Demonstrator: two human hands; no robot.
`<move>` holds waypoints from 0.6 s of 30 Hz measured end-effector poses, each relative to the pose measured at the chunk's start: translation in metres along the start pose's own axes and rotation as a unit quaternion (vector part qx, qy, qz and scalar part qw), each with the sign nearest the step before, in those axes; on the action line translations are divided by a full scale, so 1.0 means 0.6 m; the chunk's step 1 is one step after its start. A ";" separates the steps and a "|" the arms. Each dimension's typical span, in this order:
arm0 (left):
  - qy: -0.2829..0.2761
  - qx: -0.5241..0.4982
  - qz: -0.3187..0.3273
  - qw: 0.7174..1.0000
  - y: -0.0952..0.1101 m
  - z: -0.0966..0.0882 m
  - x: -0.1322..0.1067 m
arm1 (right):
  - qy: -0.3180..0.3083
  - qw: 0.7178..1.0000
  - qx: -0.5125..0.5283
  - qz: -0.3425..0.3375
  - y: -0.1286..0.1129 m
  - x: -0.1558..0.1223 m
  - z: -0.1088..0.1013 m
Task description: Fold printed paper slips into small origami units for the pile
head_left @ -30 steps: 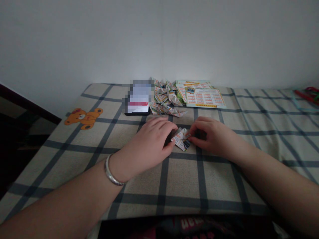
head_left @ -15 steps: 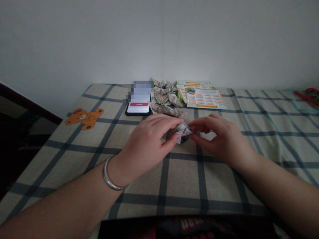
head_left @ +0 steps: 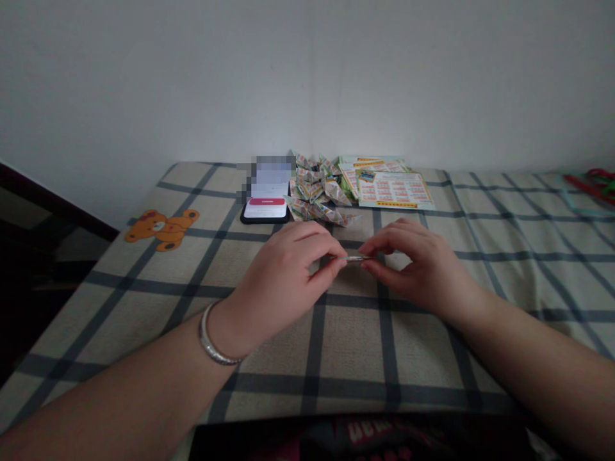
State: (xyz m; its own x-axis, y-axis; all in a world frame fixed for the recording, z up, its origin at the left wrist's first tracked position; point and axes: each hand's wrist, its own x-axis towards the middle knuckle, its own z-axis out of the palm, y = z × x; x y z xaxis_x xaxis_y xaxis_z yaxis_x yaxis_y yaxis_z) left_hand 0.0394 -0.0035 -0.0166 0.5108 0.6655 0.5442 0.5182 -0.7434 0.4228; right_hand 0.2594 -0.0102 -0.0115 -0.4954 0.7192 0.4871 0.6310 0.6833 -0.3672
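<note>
My left hand [head_left: 288,269] and my right hand [head_left: 418,266] meet over the checked cloth [head_left: 355,333]. Both pinch a small folded printed paper [head_left: 354,258] between thumb and fingertips. The paper is held level, just above the cloth, and I see it edge-on as a thin strip. A silver bangle [head_left: 211,336] circles my left wrist.
Behind the hands lies a heap of folded paper pieces [head_left: 319,192], a phone [head_left: 266,203] with a lit screen to its left, and flat printed sheets [head_left: 391,187] to its right. A bear print [head_left: 161,227] marks the cloth's left side. Red and green things [head_left: 598,182] lie far right.
The paper lay flat on the cloth under both hands; both hands have lifted it and turned it level, so it now shows edge-on.
</note>
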 end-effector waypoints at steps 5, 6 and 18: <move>0.003 -0.015 -0.023 1.000 -0.004 -0.003 0.003 | 0.003 1.000 0.004 0.003 0.007 0.000 0.000; 0.002 -0.015 -0.025 1.000 -0.005 -0.003 0.003 | 0.006 1.000 0.007 0.004 0.008 -0.001 0.000; -0.025 0.131 0.077 0.988 -0.001 -0.009 0.005 | -0.004 0.998 -0.019 -0.066 0.001 -0.002 -0.008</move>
State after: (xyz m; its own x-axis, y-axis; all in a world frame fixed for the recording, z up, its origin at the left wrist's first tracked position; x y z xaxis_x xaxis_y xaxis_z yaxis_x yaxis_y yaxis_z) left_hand 0.0369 -0.0015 -0.0112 0.6269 0.5532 0.5486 0.5879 -0.7980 0.1329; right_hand 0.2632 -0.0115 -0.0087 -0.5798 0.6243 0.5234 0.5823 0.7669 -0.2698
